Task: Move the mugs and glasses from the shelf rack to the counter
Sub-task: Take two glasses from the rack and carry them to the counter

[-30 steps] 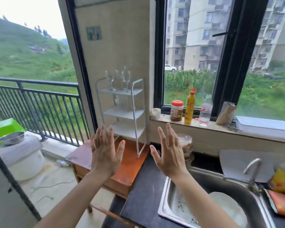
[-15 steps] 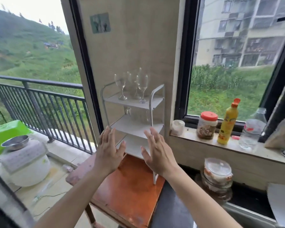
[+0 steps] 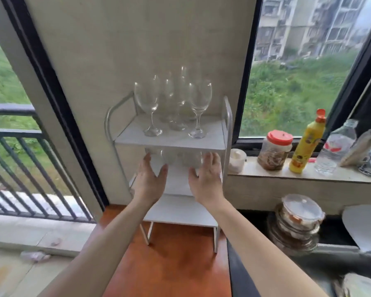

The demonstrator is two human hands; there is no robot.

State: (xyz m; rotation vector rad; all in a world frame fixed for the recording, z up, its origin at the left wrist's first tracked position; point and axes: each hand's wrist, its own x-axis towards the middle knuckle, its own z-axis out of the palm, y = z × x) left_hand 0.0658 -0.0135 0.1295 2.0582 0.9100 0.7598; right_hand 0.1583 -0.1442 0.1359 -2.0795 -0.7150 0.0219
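A white three-tier shelf rack (image 3: 228, 125) stands on a reddish wooden table (image 3: 176, 260) against the wall. Several clear wine glasses (image 3: 150, 103) stand on its top tier. On the middle tier, two clear glass mugs (image 3: 169, 156) sit side by side, partly hidden under the top shelf. My left hand (image 3: 149, 179) and my right hand (image 3: 206, 179) are both raised in front of the middle tier, fingers spread, holding nothing. Each hand is just short of a mug. The dark counter (image 3: 242, 273) begins to the right of the table.
On the window sill to the right stand a white cup (image 3: 237, 160), a red-lidded jar (image 3: 274, 150), a yellow bottle (image 3: 307, 142) and a clear water bottle (image 3: 334, 146). Stacked lidded containers (image 3: 298, 224) sit on the counter. A balcony railing (image 3: 19, 159) is at the left.
The view has moved closer to the rack. Both hands have risen from the lower tier toward the middle tier and the mugs.
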